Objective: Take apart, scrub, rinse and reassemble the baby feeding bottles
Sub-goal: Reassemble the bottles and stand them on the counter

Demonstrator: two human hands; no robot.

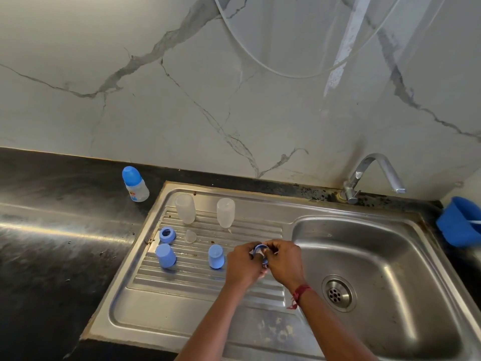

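My left hand (243, 264) and my right hand (283, 261) meet over the ribbed drainboard (182, 272) and together grip a blue bottle ring (261, 248) with a clear teat partly hidden between the fingers. Two clear bottle bodies (185, 208) (225, 212) stand upside down at the back of the drainboard. A second blue ring (167, 235) and a clear teat (190, 236) lie in front of them. Two blue caps (165, 255) (216, 256) stand nearer to me. An assembled bottle with a blue cap (135, 184) stands on the black counter to the left.
The steel sink basin (390, 256) with its drain (339, 293) lies to the right of my hands. A chrome tap (372, 175) rises behind it. A blue tub (460, 221) sits at the far right. The black counter (52, 243) stretches left. A marble wall stands behind.
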